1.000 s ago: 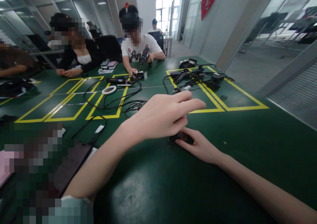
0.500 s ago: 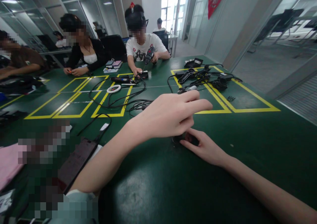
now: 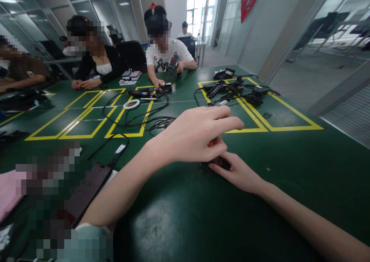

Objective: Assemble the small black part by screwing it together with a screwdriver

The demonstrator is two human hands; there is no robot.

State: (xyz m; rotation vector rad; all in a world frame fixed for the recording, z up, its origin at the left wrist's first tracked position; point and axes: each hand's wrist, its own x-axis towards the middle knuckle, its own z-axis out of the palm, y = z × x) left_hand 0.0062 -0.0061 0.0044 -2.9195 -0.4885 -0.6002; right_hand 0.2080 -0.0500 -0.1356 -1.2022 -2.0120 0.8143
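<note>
My left hand [image 3: 198,134] arches over the table in mid-frame, palm down, its fingers curled and pinched. Between thumb and fingers peeks a small orange-red piece [image 3: 210,143] of something it grips; the rest is hidden behind the hand, so its kind does not show. Just below, my right hand [image 3: 235,171] rests at the tabletop with thumb and fingers around a small dark object [image 3: 204,164] with a rounded edge. That object lies under the left hand, mostly covered.
Yellow tape outlines mark the green table [image 3: 179,223]. Beyond my hands lie black cables [image 3: 162,122], a white ring [image 3: 131,104] and black devices with cords [image 3: 218,87]. A phone [image 3: 89,188] lies at left. Across the table, a person holds a power drill [image 3: 174,64]; other people sit left.
The orange-red piece now shows between my left thumb and fingers, where it was hidden before. The left fingers have shifted slightly; my right hand stays on the dark object.
</note>
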